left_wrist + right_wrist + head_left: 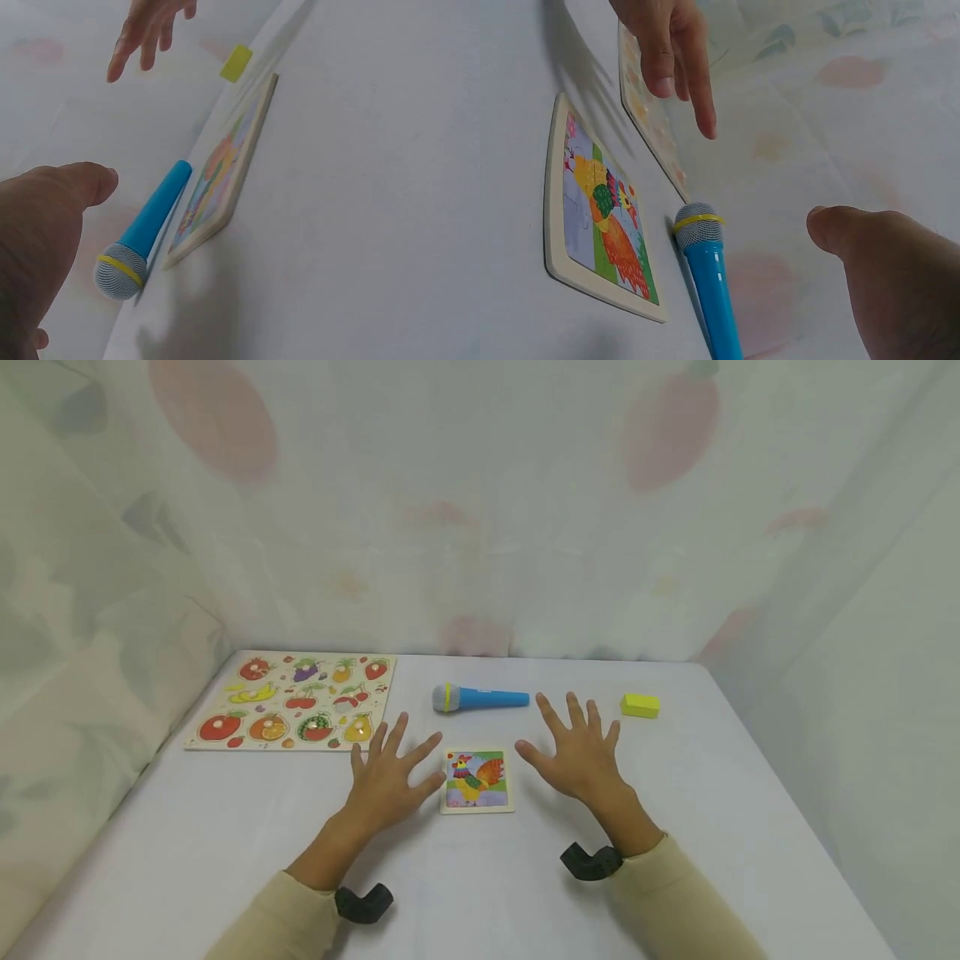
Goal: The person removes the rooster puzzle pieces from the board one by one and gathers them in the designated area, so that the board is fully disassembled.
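Both hands hover above the white table with fingers spread, and neither holds anything. My left hand (pixel 386 785) is just left of a small square jigsaw puzzle (pixel 477 781) with a colourful rooster picture in a pale frame. To the puzzle's right is my right hand (pixel 577 756), its fingers pointing forward. Beyond the puzzle lies a blue toy microphone (pixel 483 697) with a grey mesh head and a yellow ring. The left wrist view shows the microphone (pixel 142 232) past my left thumb. In the right wrist view the puzzle (pixel 604 217) lies flat on the table.
A wooden fruit puzzle board (pixel 292 702) with knobbed pieces lies at the back left. A small yellow block (pixel 640 706) sits at the back right. Patterned white curtains (pixel 480 510) hang behind the table (pixel 675 860) and along its sides.
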